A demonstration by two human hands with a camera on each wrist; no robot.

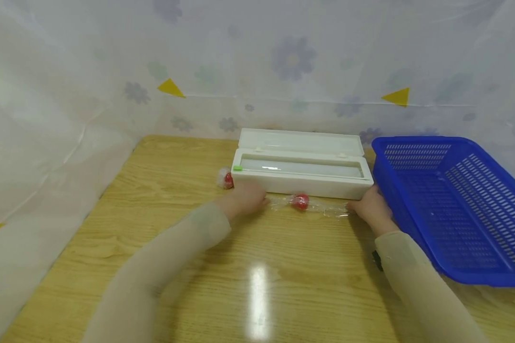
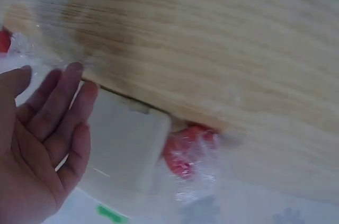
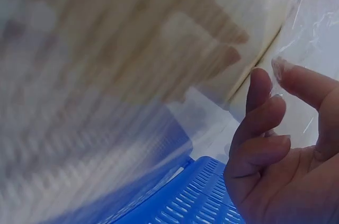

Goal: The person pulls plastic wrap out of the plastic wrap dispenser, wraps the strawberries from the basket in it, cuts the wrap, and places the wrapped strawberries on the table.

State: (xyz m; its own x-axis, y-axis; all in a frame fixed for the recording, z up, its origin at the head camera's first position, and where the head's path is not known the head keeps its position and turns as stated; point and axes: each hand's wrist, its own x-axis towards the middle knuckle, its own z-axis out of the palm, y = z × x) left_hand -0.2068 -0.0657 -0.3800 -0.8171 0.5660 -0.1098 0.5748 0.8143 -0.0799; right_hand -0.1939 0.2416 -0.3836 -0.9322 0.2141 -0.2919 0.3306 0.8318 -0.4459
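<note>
A small red ball [image 1: 301, 202] lies on a strip of cling film [image 1: 328, 208] along the front of a long white box [image 1: 304, 186], whose lid [image 1: 300, 141] stands raised. At the strip's right end my right hand [image 1: 372, 209] pinches the film between thumb and index finger; the other fingers curl loosely. My left hand [image 2: 50, 134] is by the strip's left end, its fingers extended and slightly bent beside the box. Past the box's left end sits another red thing [image 2: 183, 152] wrapped in bunched film, partly hidden by the box in the head view.
A blue plastic basket [image 1: 412, 228] with slotted walls stands close to my right forearm. The wooden table [image 1: 309, 271] reaches back to a flowered sheet [image 1: 257, 62] marked with yellow triangles. A green tab [image 1: 238, 168] is on the box's left front corner.
</note>
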